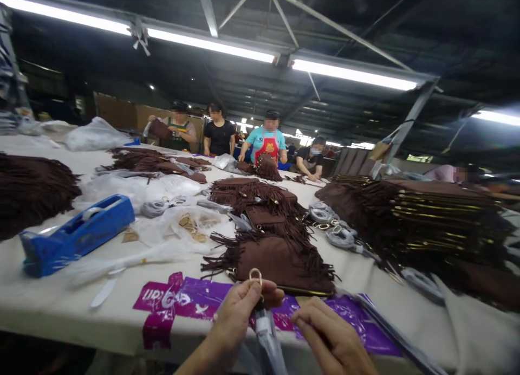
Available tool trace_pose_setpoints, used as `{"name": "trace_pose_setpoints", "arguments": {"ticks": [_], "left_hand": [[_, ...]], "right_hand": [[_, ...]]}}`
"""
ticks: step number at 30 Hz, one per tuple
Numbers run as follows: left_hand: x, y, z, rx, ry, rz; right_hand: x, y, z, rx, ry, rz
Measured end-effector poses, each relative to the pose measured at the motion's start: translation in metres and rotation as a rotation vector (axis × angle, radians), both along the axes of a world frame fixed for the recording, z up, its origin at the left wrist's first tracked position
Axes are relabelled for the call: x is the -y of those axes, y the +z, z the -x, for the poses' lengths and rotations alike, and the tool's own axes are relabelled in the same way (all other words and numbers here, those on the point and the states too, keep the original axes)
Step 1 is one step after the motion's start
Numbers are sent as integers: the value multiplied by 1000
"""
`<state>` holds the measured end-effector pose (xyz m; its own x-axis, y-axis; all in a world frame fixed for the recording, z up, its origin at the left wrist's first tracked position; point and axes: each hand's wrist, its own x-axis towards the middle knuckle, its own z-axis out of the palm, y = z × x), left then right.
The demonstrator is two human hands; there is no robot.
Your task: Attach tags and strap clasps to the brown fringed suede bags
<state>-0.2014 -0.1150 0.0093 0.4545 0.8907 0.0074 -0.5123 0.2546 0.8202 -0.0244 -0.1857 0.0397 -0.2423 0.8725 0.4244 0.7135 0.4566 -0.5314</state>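
Observation:
My left hand (246,304) is closed around the end of a plastic-wrapped strap (266,337). The strap's gold metal clasp (255,275) sticks up above my thumb, and its wrapped length hangs down toward me. To the right of it, my right hand (331,331) is held with thumb and fingers pressed together; whatever may be between them is hidden. Just beyond both hands lies a brown fringed bag (280,261) with a gold zipper along its near edge. Purple printed tape (203,296) is stuck to the table edge below it.
A blue tape dispenser (81,231) stands at left on the cream-covered table (122,315). Stacked brown bags (447,218) rise at right, and brown fringed pieces (36,191) at far left. Coiled wrapped straps (341,235) lie beside the bags. Several people work across the table.

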Motion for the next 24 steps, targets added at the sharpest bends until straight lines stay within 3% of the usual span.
{"name": "trace_pose_setpoints", "arguments": {"ticks": [6,13,17,20,24], "left_hand": [[8,1,-9,-38,17,50],[14,10,-24,-225,9,-116],[25,5,-31,-346,31,-271],[33,0,-34,-435,35,-382],[39,3,-38,-433,-66,-267]], "right_hand": [[-1,-1,21,393,-174,-159],[-2,1,29,473,-242,-257],[0,-3,19,282,-236,-177],[9,-14,8,-8,-136,32],[28,-34,-2,-456,-117,386]]}}
